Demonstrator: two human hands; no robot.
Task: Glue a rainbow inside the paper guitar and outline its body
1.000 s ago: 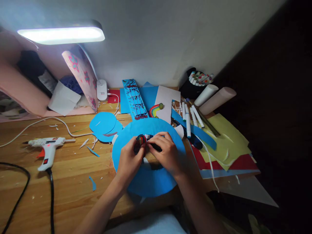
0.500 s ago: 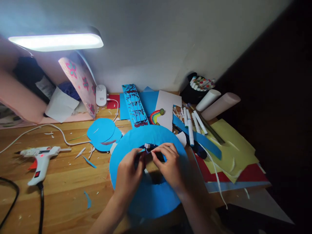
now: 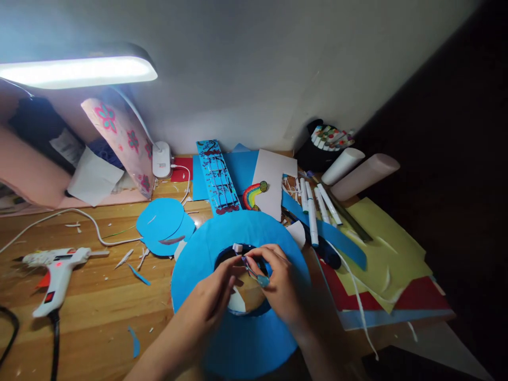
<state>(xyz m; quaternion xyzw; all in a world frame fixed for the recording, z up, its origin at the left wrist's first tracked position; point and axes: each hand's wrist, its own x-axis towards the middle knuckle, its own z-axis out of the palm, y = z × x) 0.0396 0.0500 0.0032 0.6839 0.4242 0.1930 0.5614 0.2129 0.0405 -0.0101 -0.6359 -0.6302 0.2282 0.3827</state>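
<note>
One hot-glue gun [image 3: 59, 275] is lying near eight o'clock; the left hand [image 3: 206, 296], its grip unclear, is hovering over a blue ring [image 3: 242, 227] at six o'clock, where the right hand [image 3: 284, 283] is pinching a small blue-ended piece [image 3: 262, 280].

Lit lamp [image 3: 79, 73], pink flowered panel [image 3: 119, 138]

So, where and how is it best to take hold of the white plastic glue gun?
I would grip the white plastic glue gun by its handle, above the black cable, with the left hand coming from the right side. The handle slants toward you, away from the dark nozzle pointing left; the lit red light suggests it may be hot.
</note>
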